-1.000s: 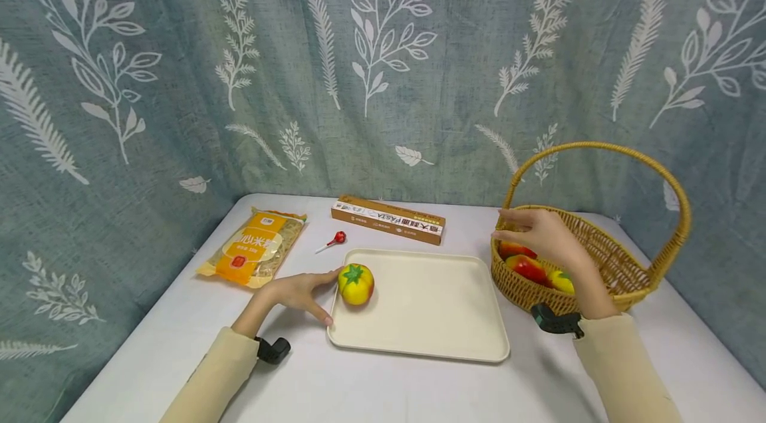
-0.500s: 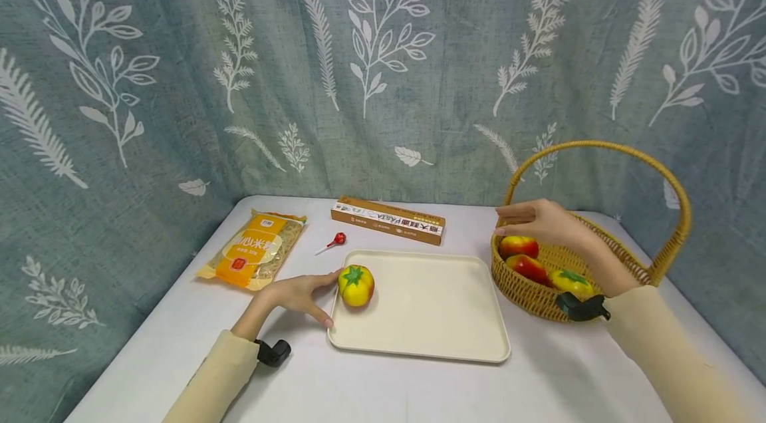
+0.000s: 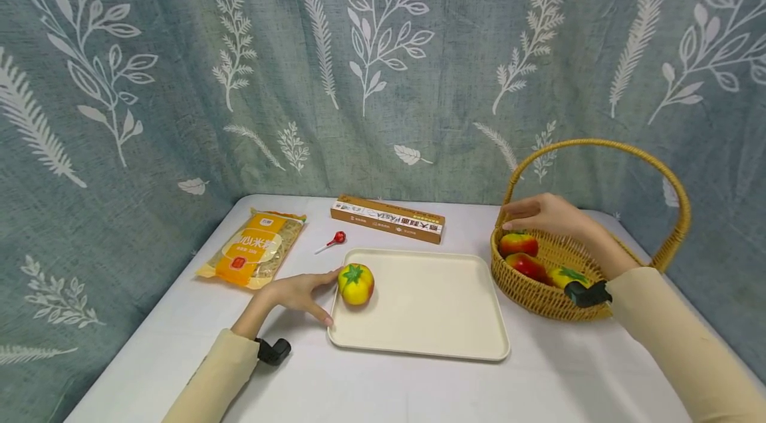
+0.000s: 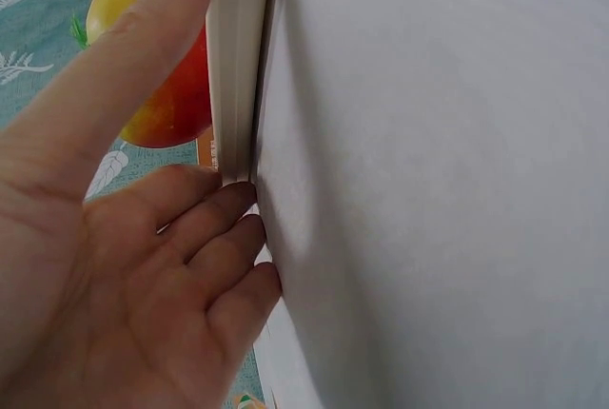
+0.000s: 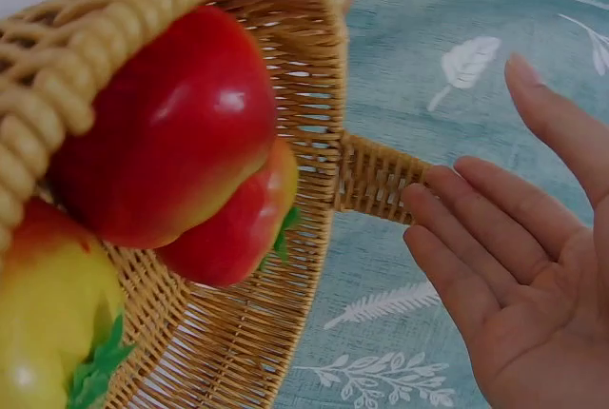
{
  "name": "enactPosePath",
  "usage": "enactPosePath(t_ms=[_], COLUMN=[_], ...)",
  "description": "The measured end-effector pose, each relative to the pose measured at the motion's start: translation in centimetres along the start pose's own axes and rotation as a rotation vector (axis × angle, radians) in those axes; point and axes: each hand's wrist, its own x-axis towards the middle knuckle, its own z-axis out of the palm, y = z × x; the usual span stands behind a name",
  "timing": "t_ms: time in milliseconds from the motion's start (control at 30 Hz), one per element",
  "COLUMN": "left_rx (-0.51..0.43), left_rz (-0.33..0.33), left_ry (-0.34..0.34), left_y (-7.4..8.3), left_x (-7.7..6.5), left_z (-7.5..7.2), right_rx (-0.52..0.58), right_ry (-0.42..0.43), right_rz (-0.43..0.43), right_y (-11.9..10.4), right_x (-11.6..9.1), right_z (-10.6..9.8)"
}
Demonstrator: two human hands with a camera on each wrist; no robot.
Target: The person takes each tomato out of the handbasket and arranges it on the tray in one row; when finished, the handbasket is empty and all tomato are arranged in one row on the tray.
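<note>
Red-yellow fruit (image 3: 518, 246) inside the basket (image 3: 522, 294) shows just below the nearer right grip (image 3: 546, 213), which hangs relaxed and holds nothing.

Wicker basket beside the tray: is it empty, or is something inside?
Not empty, but not full: the wicker basket holds three visible red and yellow fruits, and its bare inside shows beside them.

This is a curtained-off tabletop set-up: leaf-patterned cloth (image 3: 455, 77) hangs behind and along both sides of a white table (image 3: 359, 390). Whether the room beyond is a home or a lab cannot be told.
</note>
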Motion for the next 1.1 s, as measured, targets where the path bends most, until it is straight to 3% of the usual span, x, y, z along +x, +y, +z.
enactPosePath(t_ms=[267,467,700,1100], left_rx=[0.000,0.008,0.015,0.006], left_rz=[0.006,0.001,-0.014,0.005], left_ry=[0.002,0.004,0.005,0.002], left_y=[-0.1,0.0,-0.1,-0.4], left_x=[0.2,0.1,0.1,0.2], left_z=[-0.1,0.0,0.0,0.0], right_rx=[-0.030,-0.107,-0.102,-0.076], right_ry=[-0.076,-0.084,-0.070,-0.139], right_rz=[0.011,0.015,0.013,0.159], right_y=[0.1,0.9,2.5,3.4], right_x=[1.0,1.1,1.1,1.8], right_z=[0.0,0.0,-0.8,-2.0])
